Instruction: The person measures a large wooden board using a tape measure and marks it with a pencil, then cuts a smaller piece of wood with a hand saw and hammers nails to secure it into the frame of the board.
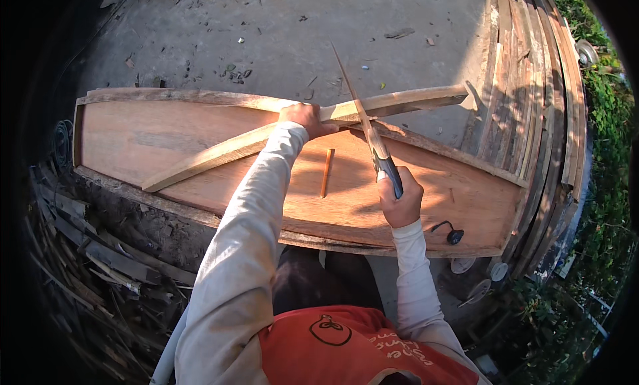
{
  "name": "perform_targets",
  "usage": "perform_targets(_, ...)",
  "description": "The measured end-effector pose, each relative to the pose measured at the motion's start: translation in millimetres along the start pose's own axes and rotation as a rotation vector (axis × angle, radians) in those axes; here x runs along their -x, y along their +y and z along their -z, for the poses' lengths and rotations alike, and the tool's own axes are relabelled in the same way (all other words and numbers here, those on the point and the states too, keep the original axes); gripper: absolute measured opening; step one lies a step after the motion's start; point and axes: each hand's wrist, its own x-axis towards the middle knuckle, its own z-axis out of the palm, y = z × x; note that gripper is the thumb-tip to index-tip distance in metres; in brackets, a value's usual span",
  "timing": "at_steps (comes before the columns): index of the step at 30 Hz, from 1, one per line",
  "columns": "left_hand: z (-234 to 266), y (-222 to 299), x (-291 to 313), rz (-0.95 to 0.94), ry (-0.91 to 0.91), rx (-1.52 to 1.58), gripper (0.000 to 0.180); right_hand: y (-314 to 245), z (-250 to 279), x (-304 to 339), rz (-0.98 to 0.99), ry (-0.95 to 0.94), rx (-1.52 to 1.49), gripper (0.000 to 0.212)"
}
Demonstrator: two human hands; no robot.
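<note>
A wooden batten (213,156) lies slantwise across a framed plywood panel (153,129), its far end sticking out beyond the panel's far edge. My left hand (305,119) is closed over the batten where it crosses the far rail of the frame. In my right hand (403,198) is the dark handle of a handsaw (363,115). The saw's blade points away from me and rests against or just over the batten, to the right of my left hand. Between my hands, an orange pencil-like stick (327,173) lies on the plywood.
A small black object with a curved cord (454,236) sits on the panel's right part. Long boards (526,85) are stacked along the right, beside green plants (606,119). Scrap wood (100,252) heaps up at the lower left. Bits of debris dot the concrete floor (279,32).
</note>
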Motion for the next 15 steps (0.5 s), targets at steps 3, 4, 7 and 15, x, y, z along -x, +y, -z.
perform_targets(3, -6.8, -16.6, 4.5, 0.026, -0.025, 0.007, 0.077, -4.0, 10.9, 51.6, -0.065, -0.019, 0.013, 0.026)
perform_targets(4, -5.6, -23.2, 8.6, 0.039, -0.047, 0.006, 0.078, 12.2, 38.2, 111.2, -0.054, -0.036, 0.08, 0.023)
perform_targets(7, 4.0, -12.6, 10.9, 0.012, -0.047, -0.013, 0.077, -22.8, 105.3, 203.0, -0.199, -0.079, 0.084, 0.022)
perform_targets(15, -6.8, -13.4, -0.9, -0.005, 0.073, 0.011, 0.074, -10.9, -2.3, 13.6, -0.032, -0.009, 0.006, 0.024)
